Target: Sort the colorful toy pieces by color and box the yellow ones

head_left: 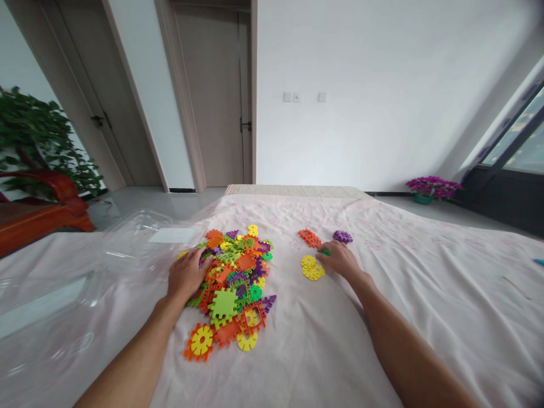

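Note:
A heap of bright plastic interlocking pieces (224,303) in green, orange, yellow and purple lies on the cloth. At its left side rests my left hand (187,273), its thumb and fingers apart over the pieces and its fingertips partly hidden. Farther right, my right hand (340,258) has its fingers closed on a green notched disc (325,252), which is mostly covered. Just left of that hand lie several yellow notched discs (313,268), overlapping. Beyond them are an orange group of pieces (310,238) and a purple group (342,236).
Clear plastic containers (140,241) stand left of the heap. A pale patterned cloth (408,306), wrinkled, covers the surface. A wooden chair (55,195) and a leafy plant (36,133) are at far left. Purple flowers (433,186) stand by the back wall.

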The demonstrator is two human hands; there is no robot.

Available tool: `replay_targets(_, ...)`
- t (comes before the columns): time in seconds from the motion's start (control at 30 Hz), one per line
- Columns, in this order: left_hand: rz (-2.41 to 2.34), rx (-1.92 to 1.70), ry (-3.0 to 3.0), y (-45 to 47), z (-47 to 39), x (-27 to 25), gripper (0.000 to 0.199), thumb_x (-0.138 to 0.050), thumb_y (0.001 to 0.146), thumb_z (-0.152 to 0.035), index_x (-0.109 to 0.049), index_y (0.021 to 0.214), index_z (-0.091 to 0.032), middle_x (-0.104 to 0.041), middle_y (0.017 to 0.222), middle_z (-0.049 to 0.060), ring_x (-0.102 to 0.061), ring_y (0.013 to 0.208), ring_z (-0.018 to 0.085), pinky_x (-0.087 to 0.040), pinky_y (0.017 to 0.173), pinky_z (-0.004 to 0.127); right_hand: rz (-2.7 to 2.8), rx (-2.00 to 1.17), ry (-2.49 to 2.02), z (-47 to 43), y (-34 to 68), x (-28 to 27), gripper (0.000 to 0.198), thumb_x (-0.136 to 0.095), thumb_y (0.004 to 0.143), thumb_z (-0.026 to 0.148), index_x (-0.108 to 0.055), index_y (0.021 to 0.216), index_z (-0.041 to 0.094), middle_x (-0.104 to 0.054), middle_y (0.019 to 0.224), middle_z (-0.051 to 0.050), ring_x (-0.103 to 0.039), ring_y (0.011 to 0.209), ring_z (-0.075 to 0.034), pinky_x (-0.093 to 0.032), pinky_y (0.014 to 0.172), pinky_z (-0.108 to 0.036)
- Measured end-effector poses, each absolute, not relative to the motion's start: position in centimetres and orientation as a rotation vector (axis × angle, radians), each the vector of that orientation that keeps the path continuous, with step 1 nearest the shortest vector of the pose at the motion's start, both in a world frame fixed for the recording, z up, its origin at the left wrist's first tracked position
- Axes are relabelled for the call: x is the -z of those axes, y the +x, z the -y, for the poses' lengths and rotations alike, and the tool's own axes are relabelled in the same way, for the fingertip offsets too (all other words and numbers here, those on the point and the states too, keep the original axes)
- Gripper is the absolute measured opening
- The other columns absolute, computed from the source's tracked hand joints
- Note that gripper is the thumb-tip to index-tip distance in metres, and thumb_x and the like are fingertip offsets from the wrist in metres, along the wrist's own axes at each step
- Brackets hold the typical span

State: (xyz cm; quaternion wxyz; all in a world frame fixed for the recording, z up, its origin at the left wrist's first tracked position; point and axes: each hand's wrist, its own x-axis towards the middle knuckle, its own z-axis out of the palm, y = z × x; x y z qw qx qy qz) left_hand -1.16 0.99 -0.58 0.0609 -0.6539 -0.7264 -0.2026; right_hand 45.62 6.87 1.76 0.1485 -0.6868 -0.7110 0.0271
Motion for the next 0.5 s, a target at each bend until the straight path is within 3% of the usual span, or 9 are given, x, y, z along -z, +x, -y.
replay_targets(0.2,2.216,0.609,-1.971,-1.1,-1.0,0.6,0.055,-0.034,0.096,-0.056,-0.056,0.134,-0.023,-0.058,0.140,0.008,-0.055,0.127,0.024,-0.041,0.105,0.038,1.932,0.029,-2.127,-6.4,45.9,-2.6,0.024,-0.059,0.081,0.032,-0.075,0.099,0.027,-0.064,0.115,-0.008,-0.053,0.112,-0.029,-0.039,0.087,-0.037)
replay_targets(0.3,2.207,0.610,-1.981,-1.2,-1.0,0.7,0.057,-0.033,0.096,-0.057,-0.055,0.135,-0.023,-0.058,0.140,0.008,-0.054,0.127,0.024,-0.041,0.106,0.038,2.036,0.045,-2.028,-6.1,45.4,-3.6,0.033,-0.059,0.076,0.019,-0.074,0.104,0.027,-0.065,0.116,-0.007,-0.052,0.113,-0.027,-0.038,0.088,-0.033)
replay_targets(0.5,2.198,0.596,-1.981,-1.2,-1.0,0.6,0.056,-0.033,0.096,-0.056,-0.056,0.135,-0.022,-0.059,0.140,0.008,-0.055,0.126,0.024,-0.041,0.105,0.037,2.342,-0.409,-1.861,-5.8,43.9,-4.5,0.044,-0.055,0.073,0.010,-0.067,0.113,0.022,-0.070,0.098,-0.002,-0.062,0.085,-0.016,-0.039,0.071,-0.024)
